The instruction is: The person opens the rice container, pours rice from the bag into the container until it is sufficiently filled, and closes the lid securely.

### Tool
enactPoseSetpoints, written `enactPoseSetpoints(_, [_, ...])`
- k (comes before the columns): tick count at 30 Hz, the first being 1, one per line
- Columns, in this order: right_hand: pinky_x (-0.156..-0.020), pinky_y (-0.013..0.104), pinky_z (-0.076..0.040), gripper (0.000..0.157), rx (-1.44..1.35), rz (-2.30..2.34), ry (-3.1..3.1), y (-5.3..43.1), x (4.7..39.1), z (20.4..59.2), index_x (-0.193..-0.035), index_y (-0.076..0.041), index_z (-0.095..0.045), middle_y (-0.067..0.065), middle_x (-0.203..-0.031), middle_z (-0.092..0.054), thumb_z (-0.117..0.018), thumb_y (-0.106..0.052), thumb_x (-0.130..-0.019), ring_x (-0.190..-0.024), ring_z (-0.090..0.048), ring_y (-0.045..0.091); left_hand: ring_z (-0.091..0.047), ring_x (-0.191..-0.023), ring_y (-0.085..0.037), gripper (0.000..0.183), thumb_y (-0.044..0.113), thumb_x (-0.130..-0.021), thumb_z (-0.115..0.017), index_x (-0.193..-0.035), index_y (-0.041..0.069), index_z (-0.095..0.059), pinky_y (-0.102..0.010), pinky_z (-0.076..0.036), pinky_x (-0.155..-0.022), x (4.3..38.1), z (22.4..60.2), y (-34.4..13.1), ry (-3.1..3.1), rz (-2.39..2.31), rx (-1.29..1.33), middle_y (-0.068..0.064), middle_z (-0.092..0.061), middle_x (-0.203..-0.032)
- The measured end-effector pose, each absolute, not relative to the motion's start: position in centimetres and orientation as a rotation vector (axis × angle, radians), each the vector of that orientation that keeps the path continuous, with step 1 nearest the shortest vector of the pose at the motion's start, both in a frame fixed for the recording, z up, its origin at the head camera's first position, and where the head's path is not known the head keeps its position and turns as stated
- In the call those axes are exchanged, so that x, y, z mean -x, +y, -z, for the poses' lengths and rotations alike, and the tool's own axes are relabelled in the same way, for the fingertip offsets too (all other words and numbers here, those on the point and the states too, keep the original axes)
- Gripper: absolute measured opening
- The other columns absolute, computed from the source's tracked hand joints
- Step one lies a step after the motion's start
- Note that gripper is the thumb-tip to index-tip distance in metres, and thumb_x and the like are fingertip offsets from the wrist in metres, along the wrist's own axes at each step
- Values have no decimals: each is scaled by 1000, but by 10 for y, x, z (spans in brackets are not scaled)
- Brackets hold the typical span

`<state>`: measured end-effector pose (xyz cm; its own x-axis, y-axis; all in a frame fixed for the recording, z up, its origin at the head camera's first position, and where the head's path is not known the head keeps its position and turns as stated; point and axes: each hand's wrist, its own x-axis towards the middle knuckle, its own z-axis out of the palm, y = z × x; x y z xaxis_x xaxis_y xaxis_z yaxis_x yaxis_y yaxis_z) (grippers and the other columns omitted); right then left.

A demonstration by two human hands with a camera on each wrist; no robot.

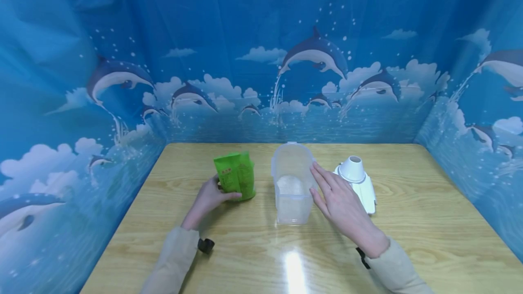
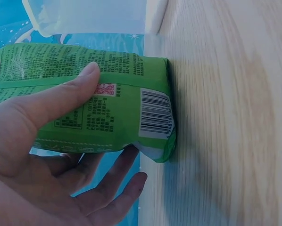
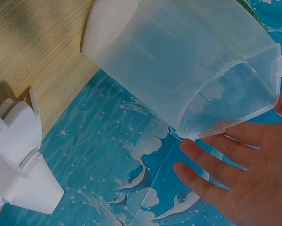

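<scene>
A green printed packet (image 1: 237, 176) stands on the table at left, its back label and barcode showing in the left wrist view. My left hand (image 1: 213, 196) grips it low down, thumb across one face and fingers on the other side. Right of it stands a clear plastic container (image 1: 293, 208) with an open, slanted top and some white contents (image 1: 289, 185) low inside. My right hand (image 1: 343, 203) has its fingers fairly straight, fingertips at the container's right rim. In the right wrist view, those fingers (image 3: 216, 167) spread along the rim.
A white lid with a cone-shaped spout (image 1: 353, 170) lies on the table just beyond my right hand. The wooden table (image 1: 425, 221) ends at the back and sides against a blue dolphin-print curtain (image 1: 245, 35).
</scene>
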<state>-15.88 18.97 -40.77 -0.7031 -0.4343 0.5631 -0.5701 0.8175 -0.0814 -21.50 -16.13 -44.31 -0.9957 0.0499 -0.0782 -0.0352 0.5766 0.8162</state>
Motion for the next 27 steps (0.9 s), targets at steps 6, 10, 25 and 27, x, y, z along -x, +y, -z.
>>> enactPoseSetpoints(6, [-104,54,-46,57,-740,-340,-2459,190,159,408,-148,1,-48,18,-150,-51,-37,-40,-110,-124,-57,39,-66,-107,-41,83,31,-73,-92,-135,-7,-53,-51,-57,-91,208,440,-160,2729,-1410,-91,-28,-64,-125])
enactPoseSetpoints(10, [-105,54,-46,57,-738,-338,-2464,190,159,408,-148,1,-47,18,-150,-50,-37,-41,-110,-124,-57,39,-67,-103,-38,85,37,-72,-91,-134,-7,-53,-49,-57,-87,204,439,-159,2739,-1397,-119,-27,-64,-122])
enactPoseSetpoints(25, [-105,55,-46,56,-737,-342,-2475,190,159,407,-148,1,-48,18,-151,-49,-40,-38,-109,-125,-56,40,-65,-110,-33,68,16,-74,-91,-129,-6,-57,-51,-51,-101,211,468,-156,2548,-1552,-51,-20,-66,-120])
enactPoseSetpoints(27, [-105,56,-46,55,-737,-343,-2479,190,159,407,-148,1,-48,18,-151,-49,-42,-38,-109,-125,-56,40,-66,-107,-31,67,17,-73,-92,-126,-5,-58,-50,-53,-99,212,470,-154,2561,-1556,-36,-18,-67,-117])
